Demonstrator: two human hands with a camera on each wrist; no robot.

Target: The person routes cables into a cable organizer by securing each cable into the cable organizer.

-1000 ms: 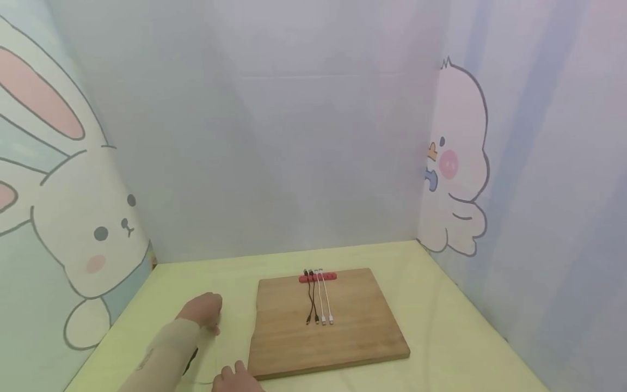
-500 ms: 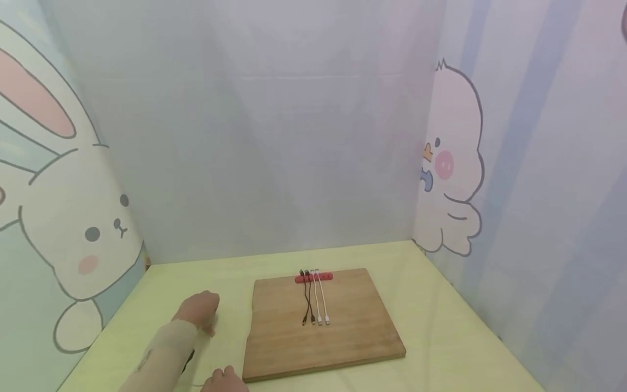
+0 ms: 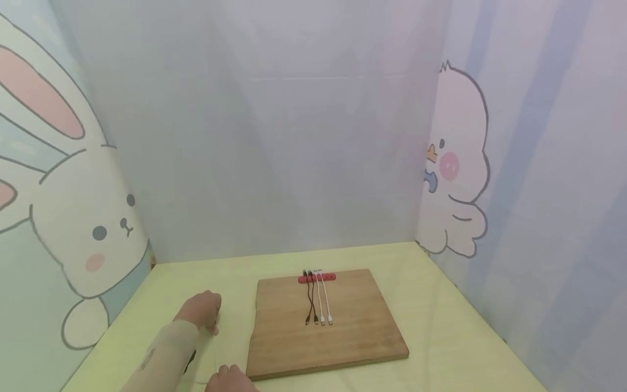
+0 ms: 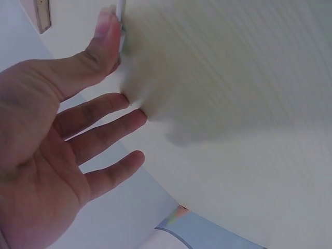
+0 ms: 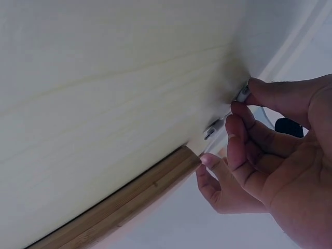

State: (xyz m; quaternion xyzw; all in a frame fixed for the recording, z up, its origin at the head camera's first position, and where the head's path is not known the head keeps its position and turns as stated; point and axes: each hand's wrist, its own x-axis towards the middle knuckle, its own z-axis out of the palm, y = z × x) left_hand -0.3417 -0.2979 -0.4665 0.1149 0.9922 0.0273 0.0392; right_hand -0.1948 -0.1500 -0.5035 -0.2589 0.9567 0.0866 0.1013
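Observation:
My left hand [image 3: 200,310] is over the table left of the wooden board [image 3: 357,343]. In the left wrist view, its thumb and index finger pinch a white cable piece [image 4: 121,23]; the other fingers are spread. My right hand [image 3: 230,380] is at the board's near left corner. Between thumb and fingertips it pinches a white cable plug [image 5: 243,93], as the right wrist view shows. Close by is another white plug [image 5: 213,128] with a metal tip. A thin white cable [image 3: 215,356] runs between the hands in the head view.
Across the board's far edge lies a red cable holder [image 3: 330,276]. Two black cables [image 3: 311,299] and two white cables [image 3: 324,299] are set in it side by side. The pale yellow table [image 3: 426,305] is bounded by curtain-like walls with cartoon animals.
My right hand has shifted slightly left, and its fingers are closer together. The thin white cable between the hands has come into sight. My left hand has hardly moved.

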